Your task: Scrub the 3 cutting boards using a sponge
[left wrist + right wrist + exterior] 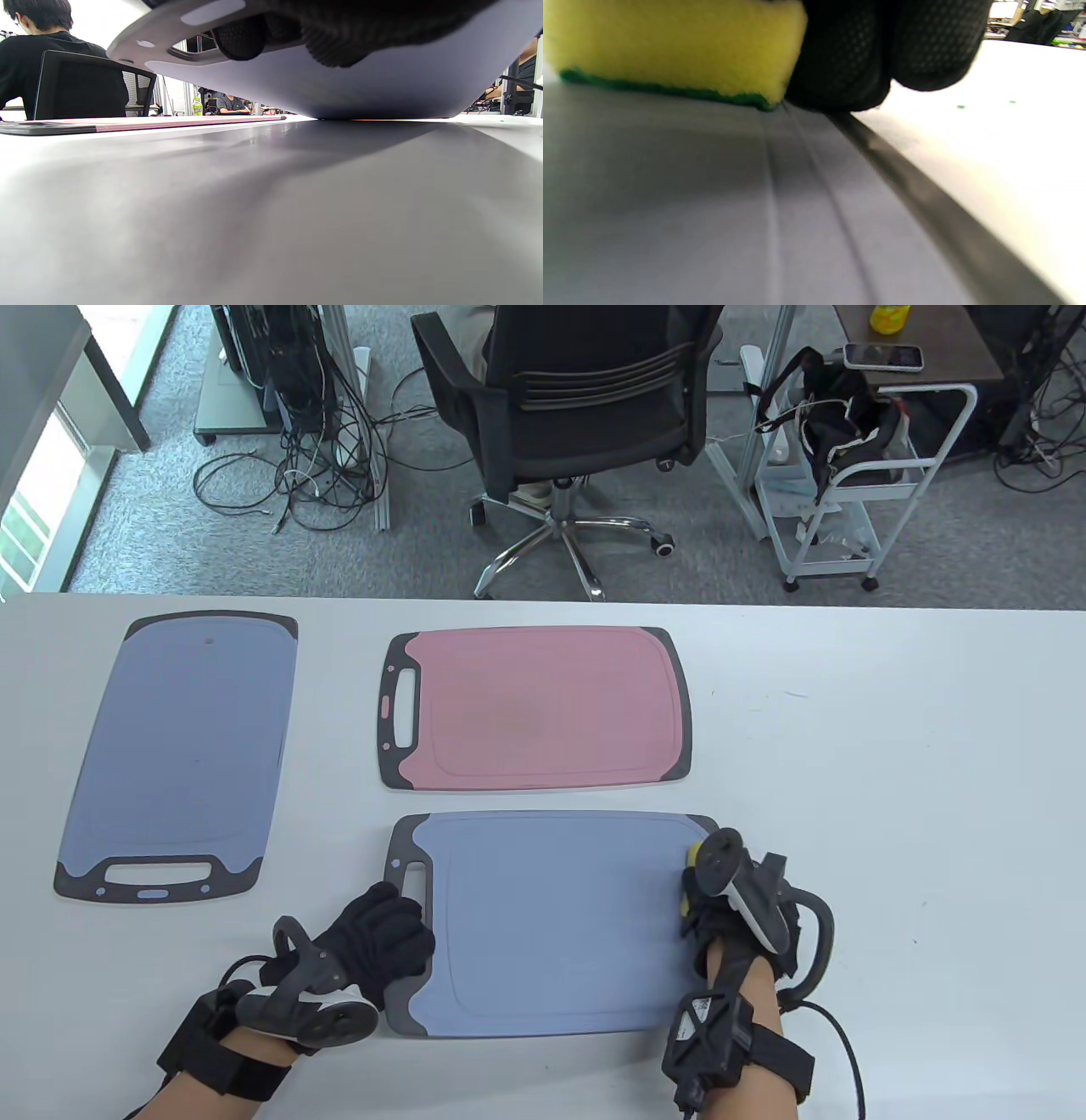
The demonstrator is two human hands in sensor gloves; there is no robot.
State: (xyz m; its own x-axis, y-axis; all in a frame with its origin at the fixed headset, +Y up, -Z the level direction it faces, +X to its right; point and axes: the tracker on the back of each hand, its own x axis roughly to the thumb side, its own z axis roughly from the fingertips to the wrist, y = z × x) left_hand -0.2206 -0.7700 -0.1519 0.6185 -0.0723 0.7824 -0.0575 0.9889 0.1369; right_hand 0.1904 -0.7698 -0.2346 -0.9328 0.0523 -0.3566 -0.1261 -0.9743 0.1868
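Three cutting boards are counted on the white table [891, 780]: two blue and one pink. At the far left, the left blue board [182, 755] is laid lengthwise, its dark handle end turned toward the person. Well apart from it, in the middle, the pink board [543, 708] is laid crosswise with its handle to the left. Just in front of the pink board, without touching it, the near blue board [551, 925] is placed, handle also to the left.

The handle end of the near blue board is gripped by the left hand [386, 937], fingers curled round it; in the left wrist view that end is seen raised off the table, with fingertips [239, 40] showing through the handle slot and the board's far part resting on the tabletop. At the right end of the same board, one sponge [670, 46], yellow with a green scouring face, is held by the right hand [721, 916] and pressed green side down on the board's surface, beside the groove and close to the dark edge. From the table view only a sliver of yellow is seen, most of the sponge being hidden by the hand and its tracker.

Beyond the table, one black office chair [577, 415] is seen on the grey carpet, with tangled cables [297, 466] to its left and a white trolley [857, 483] to its right. A seated person [29, 46] in black is seen in the left wrist view.
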